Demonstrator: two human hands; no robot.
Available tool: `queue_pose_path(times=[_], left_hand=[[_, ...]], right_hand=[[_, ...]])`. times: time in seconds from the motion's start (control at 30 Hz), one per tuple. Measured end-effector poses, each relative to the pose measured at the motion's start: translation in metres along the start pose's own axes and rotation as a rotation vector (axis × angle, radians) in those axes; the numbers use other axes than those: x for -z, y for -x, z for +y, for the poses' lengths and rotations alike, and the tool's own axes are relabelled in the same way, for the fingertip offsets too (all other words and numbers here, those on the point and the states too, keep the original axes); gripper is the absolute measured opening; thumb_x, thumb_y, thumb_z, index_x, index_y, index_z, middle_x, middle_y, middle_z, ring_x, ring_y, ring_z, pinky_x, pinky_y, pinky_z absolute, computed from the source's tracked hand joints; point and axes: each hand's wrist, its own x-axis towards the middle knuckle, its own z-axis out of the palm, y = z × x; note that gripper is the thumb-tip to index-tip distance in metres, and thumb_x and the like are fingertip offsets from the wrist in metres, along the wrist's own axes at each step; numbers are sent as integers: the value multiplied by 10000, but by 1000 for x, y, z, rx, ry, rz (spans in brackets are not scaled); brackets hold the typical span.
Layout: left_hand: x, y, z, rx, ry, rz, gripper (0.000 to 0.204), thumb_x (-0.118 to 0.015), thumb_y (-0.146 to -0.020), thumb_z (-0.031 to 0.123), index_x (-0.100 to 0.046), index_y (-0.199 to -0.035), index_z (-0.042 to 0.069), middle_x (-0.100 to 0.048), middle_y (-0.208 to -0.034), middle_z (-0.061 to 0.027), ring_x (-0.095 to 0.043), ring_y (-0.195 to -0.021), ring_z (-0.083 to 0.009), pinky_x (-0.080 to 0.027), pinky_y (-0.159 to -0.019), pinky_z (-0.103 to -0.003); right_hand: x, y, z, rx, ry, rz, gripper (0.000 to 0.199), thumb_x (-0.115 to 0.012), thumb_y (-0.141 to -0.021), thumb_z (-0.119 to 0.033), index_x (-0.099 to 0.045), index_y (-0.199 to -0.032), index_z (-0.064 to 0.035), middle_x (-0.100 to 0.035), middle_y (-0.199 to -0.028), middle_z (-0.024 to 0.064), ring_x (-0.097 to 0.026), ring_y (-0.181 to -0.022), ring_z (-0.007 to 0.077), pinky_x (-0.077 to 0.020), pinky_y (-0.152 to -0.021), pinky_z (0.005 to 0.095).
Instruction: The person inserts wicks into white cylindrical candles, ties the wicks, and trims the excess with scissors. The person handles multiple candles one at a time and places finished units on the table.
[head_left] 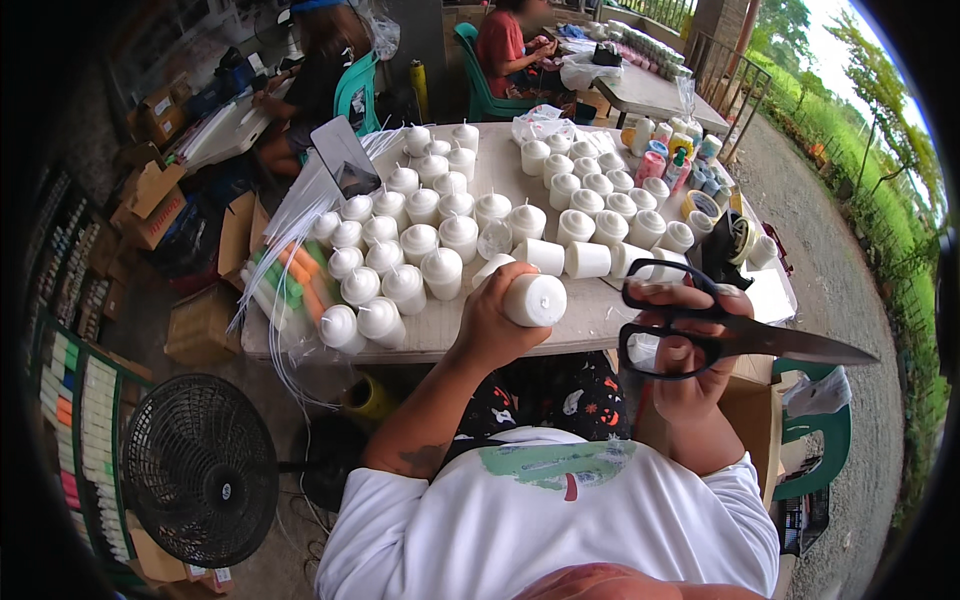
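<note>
A white candle (538,300) is gripped within the curled left hand (490,305); to its right, black-handled scissors (750,337) are clasped by the bent-fingered right hand (695,386); beyond the left hand, standing candles (459,238) are ranged

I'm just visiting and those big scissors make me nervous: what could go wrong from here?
The scissors in the right hand might nick the left hand if brought close carelessly. The white candle in the left hand could slip and get dented. The candles lying on their sides might roll if bumped.
</note>
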Motion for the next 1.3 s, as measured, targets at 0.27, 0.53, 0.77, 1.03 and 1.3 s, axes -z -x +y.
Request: queue_pose_path(times=[0.27,0.53,0.77,1.03,1.3], left_hand=[[0,4,-1,32,-39,-10,602,-783,-579,125,-528,-1124,118,-644,-1012,-138,-643,-939,-336,-513,-802,-422],[-9,-1,10,73,12,-50,613,-783,-581,136,-526,-1137,115,-645,-1014,-136,-644,-944,-335,-510,-819,-422],[2,8,-12,123,105,10,588,-804,-649,139,-520,-1160,81,-635,-1016,-97,-639,-967,-260,-522,-821,-390],[47,4,-14,425,1373,152,627,-634,-842,520,-379,-1326,214,-446,-1363,-183,-464,-1249,-403,-342,-1059,-563],[51,14,-6,436,1322,242,666,-595,-816,622,-411,-1309,215,-408,-1383,-260,-429,-1267,-439,-372,-1052,-561]], right_hand=[[-5,-1,-7,48,-123,92,496,-502,-935,7,-255,-1358,-70,-584,-1161,164,-598,-1059,258,-473,-908,330],[-6,17,21,-227,-77,-121,439,-462,-954,-2,-267,-1344,-55,-558,-1176,163,-575,-1121,213,-473,-903,298],[10,-3,6,-67,-104,-1,420,-507,-928,0,-344,-1309,-68,-589,-1113,155,-600,-1050,246,-484,-850,329],[4,92,51,-1089,-570,-555,531,-669,-873,-379,-464,-1249,-64,-531,-849,7,-516,-790,95,-452,-745,258],[-36,68,82,-1056,-574,-616,524,-491,-940,-527,-474,-1221,-85,-530,-820,28,-558,-716,123,-435,-667,248]])
